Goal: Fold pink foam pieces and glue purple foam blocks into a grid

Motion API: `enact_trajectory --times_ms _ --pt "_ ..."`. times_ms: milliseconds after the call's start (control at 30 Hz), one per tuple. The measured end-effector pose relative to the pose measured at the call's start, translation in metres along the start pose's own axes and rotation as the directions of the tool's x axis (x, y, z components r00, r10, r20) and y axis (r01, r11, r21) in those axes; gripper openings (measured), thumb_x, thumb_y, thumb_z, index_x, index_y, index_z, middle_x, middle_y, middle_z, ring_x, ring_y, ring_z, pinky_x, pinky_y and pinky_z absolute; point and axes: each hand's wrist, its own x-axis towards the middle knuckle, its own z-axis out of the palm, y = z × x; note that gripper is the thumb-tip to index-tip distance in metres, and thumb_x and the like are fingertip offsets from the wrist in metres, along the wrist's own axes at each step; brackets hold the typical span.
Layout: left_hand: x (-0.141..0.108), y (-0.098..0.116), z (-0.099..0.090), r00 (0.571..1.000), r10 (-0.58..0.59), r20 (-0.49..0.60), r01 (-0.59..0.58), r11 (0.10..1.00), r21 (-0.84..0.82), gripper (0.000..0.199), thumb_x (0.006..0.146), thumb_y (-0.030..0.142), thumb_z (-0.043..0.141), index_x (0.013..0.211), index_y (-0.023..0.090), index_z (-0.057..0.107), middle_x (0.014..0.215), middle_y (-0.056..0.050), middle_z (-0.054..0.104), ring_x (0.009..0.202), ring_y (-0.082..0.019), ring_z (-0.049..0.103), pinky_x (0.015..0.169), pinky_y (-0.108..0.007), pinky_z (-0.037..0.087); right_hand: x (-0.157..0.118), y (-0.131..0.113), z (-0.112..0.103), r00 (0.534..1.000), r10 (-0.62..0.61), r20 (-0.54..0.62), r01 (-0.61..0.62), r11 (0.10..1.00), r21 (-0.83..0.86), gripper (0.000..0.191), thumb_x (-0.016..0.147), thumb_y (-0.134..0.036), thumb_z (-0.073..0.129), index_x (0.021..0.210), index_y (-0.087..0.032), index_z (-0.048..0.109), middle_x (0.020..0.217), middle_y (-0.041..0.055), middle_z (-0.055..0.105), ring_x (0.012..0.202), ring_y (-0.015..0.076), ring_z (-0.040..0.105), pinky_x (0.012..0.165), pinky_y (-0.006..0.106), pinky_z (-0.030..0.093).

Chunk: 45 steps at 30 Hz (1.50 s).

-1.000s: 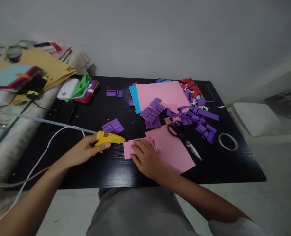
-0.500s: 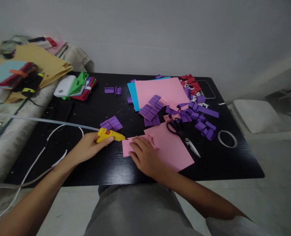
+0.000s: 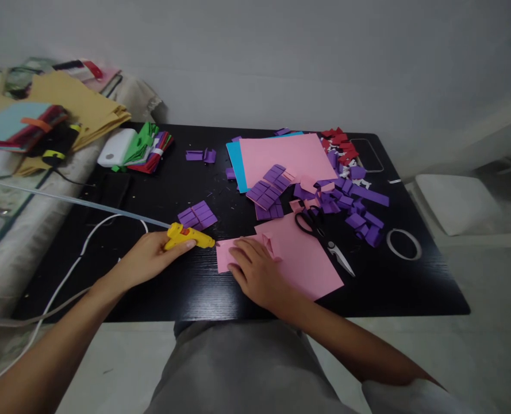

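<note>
My left hand (image 3: pixel 152 256) is wrapped round a yellow hot glue gun (image 3: pixel 189 236), a long clear glue stick (image 3: pixel 104 205) running out of its back. The nozzle points right, at the left end of a small pink paper piece (image 3: pixel 223 256). Fingers stretched out, my right hand (image 3: pixel 255 270) lies flat on that piece and presses it down. A folded pink flap stands up just beyond my fingers. Under the right hand, a larger pink sheet (image 3: pixel 307 270) lies on the black table (image 3: pixel 186 299). Black-handled scissors (image 3: pixel 324 241) rest partly on that sheet.
Purple panels (image 3: pixel 198 215) and a purple-and-pink panel (image 3: pixel 269 188) lie beyond my hands. Pink and blue sheets (image 3: pixel 289 155) are behind, purple scraps (image 3: pixel 361 207) to the right, with a tape ring (image 3: pixel 404 244). A white cord (image 3: pixel 65 282) crosses the left side.
My left hand has drawn the glue gun slightly left, its tip now at the pink piece's left edge. My right hand stays on the paper. The camera view has shifted a little.
</note>
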Motion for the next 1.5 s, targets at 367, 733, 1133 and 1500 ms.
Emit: enact_trajectory --times_ms 367,733,1133,1500 --pt "-0.008 -0.007 0.0 0.997 0.015 0.076 -0.014 1.0 -0.019 0.064 0.08 0.079 0.056 0.054 0.02 0.053 0.054 0.001 0.041 0.05 -0.014 0.039 0.05 -0.027 0.026 0.0 0.002 0.002 1.0 0.011 0.02 -0.011 1.0 0.013 0.026 0.105 -0.024 0.054 0.127 -0.017 0.067 0.134 0.0159 0.067 0.132 0.0294 0.057 0.116 0.051 0.047" --pt "-0.014 -0.013 -0.001 0.976 0.087 0.197 -0.061 0.989 -0.135 0.054 0.086 0.068 0.062 0.078 0.016 0.075 0.064 -0.001 0.058 0.057 -0.015 0.047 0.054 -0.026 0.035 -0.001 0.002 -0.002 0.999 0.003 0.035 -0.004 1.0 0.025 0.029 0.105 -0.02 0.05 0.129 -0.015 0.066 0.136 0.0165 0.066 0.134 0.0298 0.056 0.118 0.052 0.046" --pt "-0.018 -0.016 0.002 0.959 0.152 0.238 -0.137 0.987 -0.079 0.053 0.093 0.065 0.058 0.084 0.017 0.077 0.06 0.002 0.047 0.054 -0.012 0.038 0.049 -0.023 0.028 0.003 0.001 -0.009 0.995 0.033 0.089 -0.04 0.996 0.079 0.032 0.1 -0.014 0.052 0.127 -0.014 0.068 0.137 0.0186 0.065 0.133 0.0312 0.056 0.116 0.054 0.047" --pt "-0.012 -0.002 0.007 0.958 0.185 0.218 -0.173 0.982 -0.076 0.055 0.092 0.068 0.056 0.079 0.018 0.075 0.059 0.003 0.044 0.053 -0.012 0.039 0.05 -0.023 0.028 0.006 0.003 -0.02 0.984 0.05 0.173 -0.069 0.992 0.107 0.035 0.095 -0.013 0.058 0.129 -0.012 0.067 0.14 0.0183 0.063 0.134 0.0314 0.055 0.119 0.054 0.043"
